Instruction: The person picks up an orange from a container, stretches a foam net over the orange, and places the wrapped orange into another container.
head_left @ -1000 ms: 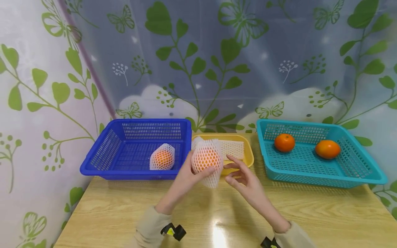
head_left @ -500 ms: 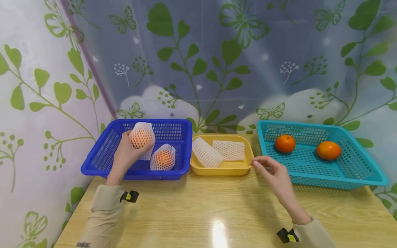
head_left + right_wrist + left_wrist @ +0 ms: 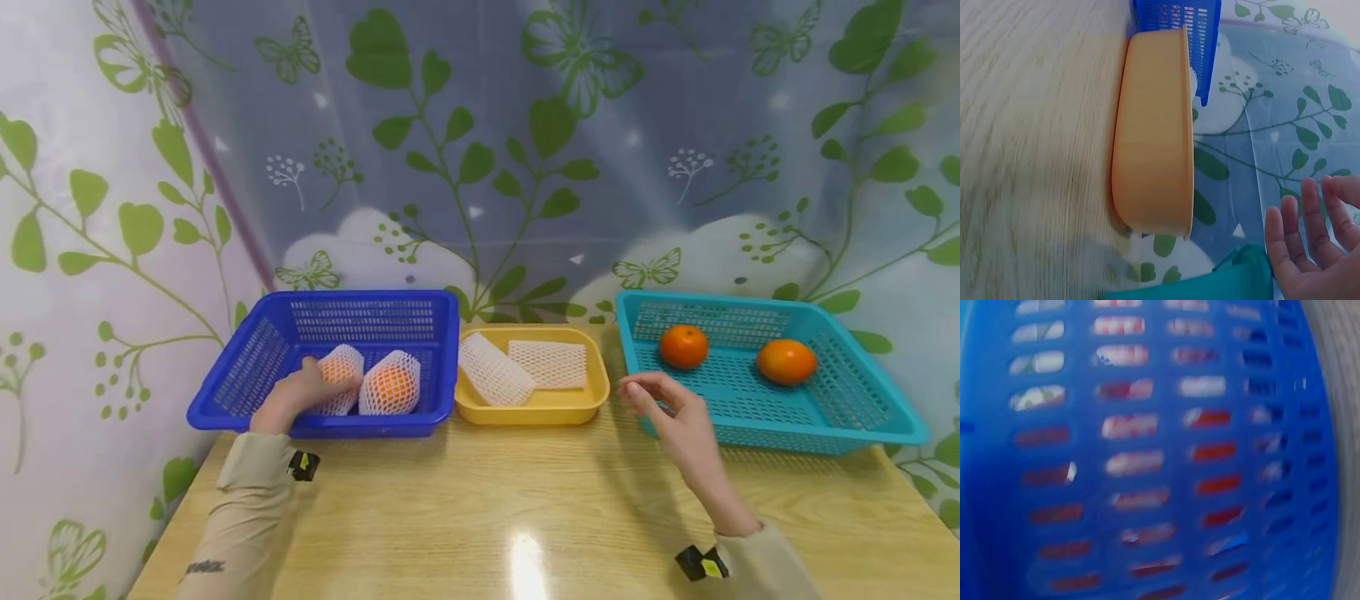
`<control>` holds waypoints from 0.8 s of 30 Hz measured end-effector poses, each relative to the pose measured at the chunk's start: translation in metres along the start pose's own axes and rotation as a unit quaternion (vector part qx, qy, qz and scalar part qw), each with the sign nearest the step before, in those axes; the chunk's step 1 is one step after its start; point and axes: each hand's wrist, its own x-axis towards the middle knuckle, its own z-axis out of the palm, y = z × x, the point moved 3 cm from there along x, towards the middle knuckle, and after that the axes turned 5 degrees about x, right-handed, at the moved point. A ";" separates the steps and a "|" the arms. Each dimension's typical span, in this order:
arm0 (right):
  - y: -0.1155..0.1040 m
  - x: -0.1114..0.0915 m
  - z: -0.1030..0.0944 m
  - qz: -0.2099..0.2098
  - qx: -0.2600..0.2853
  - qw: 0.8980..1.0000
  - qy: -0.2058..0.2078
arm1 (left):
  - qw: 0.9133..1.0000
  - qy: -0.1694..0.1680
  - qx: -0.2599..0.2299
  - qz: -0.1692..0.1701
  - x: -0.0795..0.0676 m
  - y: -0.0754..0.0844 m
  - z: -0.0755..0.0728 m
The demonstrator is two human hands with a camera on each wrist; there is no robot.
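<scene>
My left hand (image 3: 295,393) reaches over the front rim of the blue basket (image 3: 420,421) and grips an orange (image 3: 341,367) in a white foam net, low in the basket. Beside it lies a second net-wrapped orange (image 3: 392,385). In the left wrist view the slotted wall of the blue basket (image 3: 1172,440) hides the hand, with bits of net and orange showing through. My right hand (image 3: 678,417) hovers in front of the teal basket's left corner, fingers loosely bent and holding nothing. The right wrist view shows this hand (image 3: 1322,250) too.
A yellow tray (image 3: 536,414) with two flat foam nets (image 3: 547,362) stands between the baskets. The teal basket (image 3: 765,433) at right holds two bare orange fruits (image 3: 786,362). All stand on a wooden table (image 3: 450,517) against a leaf-patterned curtain (image 3: 480,158).
My left hand has carried the net-wrapped orange leftward from above the yellow tray and lowered it into the blue basket. My right hand has moved right, away from the tray.
</scene>
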 end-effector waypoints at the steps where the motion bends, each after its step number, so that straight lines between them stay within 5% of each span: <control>1: 0.000 0.000 -0.001 -0.001 0.002 1.000 0.001 | 1.000 -0.010 0.007 0.005 -0.001 -0.001 -0.001; 10: 0.002 0.009 -0.026 -0.003 -0.026 1.000 0.015 | 0.999 0.015 0.034 0.035 -0.005 -0.006 -0.009; 24: -0.029 0.055 -0.125 -0.006 -0.189 0.979 0.072 | 0.997 0.066 -0.002 0.038 -0.005 -0.004 -0.007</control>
